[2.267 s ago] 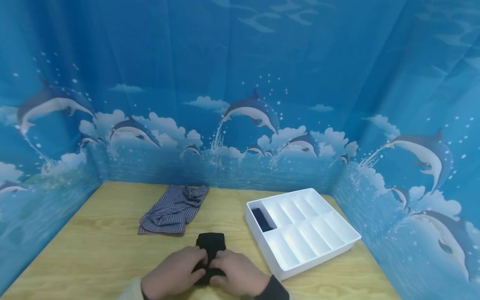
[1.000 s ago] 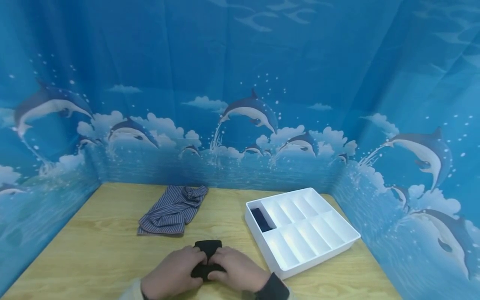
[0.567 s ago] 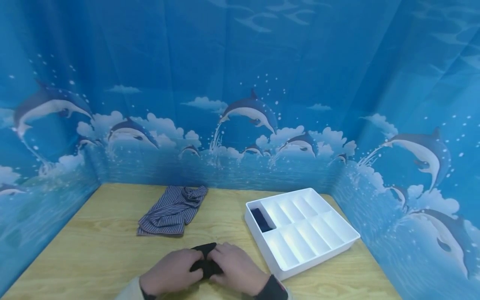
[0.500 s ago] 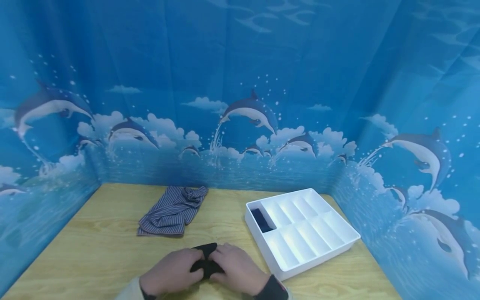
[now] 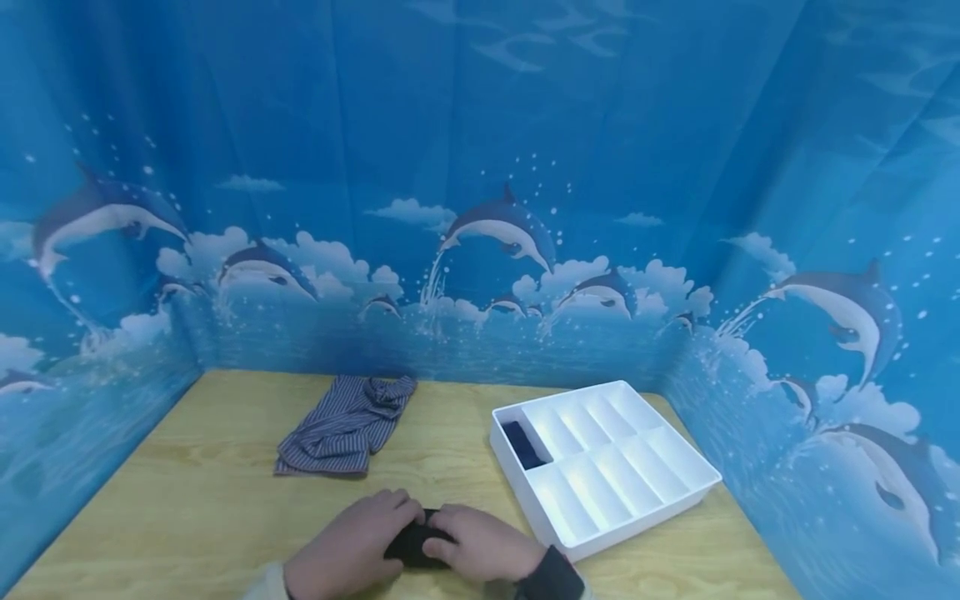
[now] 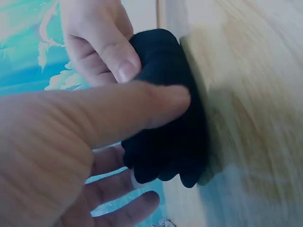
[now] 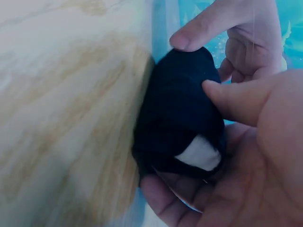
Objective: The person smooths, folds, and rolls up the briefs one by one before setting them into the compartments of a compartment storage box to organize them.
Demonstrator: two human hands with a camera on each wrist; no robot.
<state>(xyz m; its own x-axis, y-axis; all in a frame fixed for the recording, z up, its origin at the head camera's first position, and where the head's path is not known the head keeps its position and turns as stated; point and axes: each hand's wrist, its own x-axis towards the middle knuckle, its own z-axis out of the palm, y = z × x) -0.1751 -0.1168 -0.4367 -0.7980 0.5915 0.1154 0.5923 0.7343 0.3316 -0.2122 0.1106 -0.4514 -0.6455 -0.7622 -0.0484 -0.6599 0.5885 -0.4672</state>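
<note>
Black cloth roll (image 5: 411, 552) is gripped by left hand (image 5: 356, 542) and right hand (image 5: 482, 543) on the worktop (image 5: 187, 517); rolling-up seems nearly finished. Next, roll likely must be kept tight and lowered into a vacant white tray (image 5: 517, 475) compartment.

The black roll (image 5: 412, 550) looks like soft matt cloth to me; the pale patch (image 7: 201, 153) at its end I can't place. The striped piece (image 5: 337, 437) is matt, wrinkled cloth. The divided tray (image 5: 528, 493) looks like smooth plastic with a slight sheen. The bench (image 5: 187, 500) shows a wood-grain finish, and the printed curtain (image 5: 390, 125) around it looks like smooth, lightly creased fabric.
</note>
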